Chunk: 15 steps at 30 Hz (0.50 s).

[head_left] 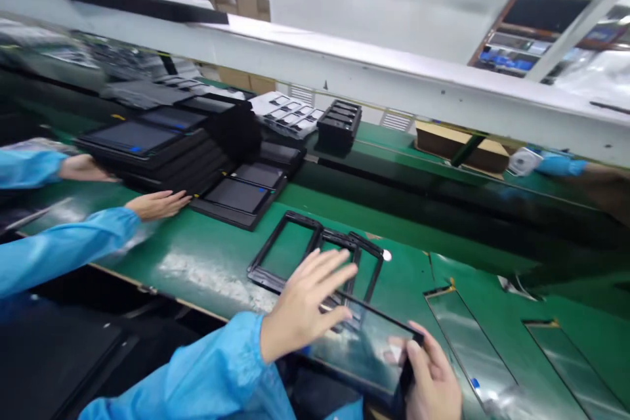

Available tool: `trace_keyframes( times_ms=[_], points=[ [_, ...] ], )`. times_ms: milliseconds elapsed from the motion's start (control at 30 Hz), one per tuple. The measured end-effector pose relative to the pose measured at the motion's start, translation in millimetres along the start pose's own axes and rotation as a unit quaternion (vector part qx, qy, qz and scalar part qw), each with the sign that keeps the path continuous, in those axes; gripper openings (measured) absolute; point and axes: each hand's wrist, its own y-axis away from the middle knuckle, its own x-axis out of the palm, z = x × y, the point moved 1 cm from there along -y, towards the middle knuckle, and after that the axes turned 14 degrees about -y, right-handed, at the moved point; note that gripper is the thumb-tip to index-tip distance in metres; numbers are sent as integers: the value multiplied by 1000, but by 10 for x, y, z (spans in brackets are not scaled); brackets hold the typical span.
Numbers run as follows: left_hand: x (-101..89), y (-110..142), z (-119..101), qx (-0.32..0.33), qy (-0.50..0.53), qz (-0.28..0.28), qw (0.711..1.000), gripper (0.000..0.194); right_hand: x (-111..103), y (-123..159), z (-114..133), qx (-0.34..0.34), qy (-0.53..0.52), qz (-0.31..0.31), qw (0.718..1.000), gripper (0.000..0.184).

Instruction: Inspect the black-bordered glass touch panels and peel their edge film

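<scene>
My right hand grips the right end of a clear glass panel with a black border, tilted above the bench's front edge. Over the panel's left end is my left hand, its fingers stretched out and apart; whether it touches the glass I cannot tell. Just beyond my left hand, several black rectangular frames lie overlapping on the green bench, partly hidden by it. To the right, a thin glass panel with a blue tab lies flat, and another glass panel lies farther right.
At the left, a co-worker's hands touch a stack of black trays holding screens. A tray with screens lies beside it. Farther back are black trays, a cardboard box and another person's blue-gloved hand. A white beam crosses above.
</scene>
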Motion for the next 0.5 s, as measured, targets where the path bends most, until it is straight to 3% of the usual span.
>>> trace_keyframes(
  times_ms=[67, 100, 167, 233, 267, 333, 400, 433, 467, 500],
  points=[
    [-19, 107, 21, -85, 153, -118, 978, 83, -16, -210, -115, -4, -63, 15, 998, 62],
    [-1, 163, 21, -122, 253, -129, 951, 91, 17, -302, -181, -6, -89, 36, 995, 60],
    [61, 270, 6, -183, 420, -101, 883, 89, 172, -424, -315, -3, -116, 97, 988, 52],
    [78, 365, 12, -238, 477, -112, 839, 71, 410, -451, -430, 7, -127, 163, 978, 42],
    [46, 408, 38, -257, 463, -137, 837, 59, 532, -437, -471, 13, -129, 186, 974, 41],
    [-122, 479, 158, -247, 365, -189, 878, 41, 729, -389, -512, 29, -126, 216, 968, 45],
    [-405, 510, 379, -183, 161, -198, 950, 32, 807, -358, -505, 33, -109, 221, 969, 55],
    [-570, 503, 529, -142, 38, -191, 970, 32, 793, -358, -493, 29, -95, 216, 971, 58],
    [-737, 479, 701, -98, -91, -173, 976, 37, 747, -371, -481, 21, -78, 208, 975, 60],
    [-898, 439, 898, -77, -149, -161, 973, 39, 674, -394, -472, 11, -61, 197, 978, 59]
  ],
)
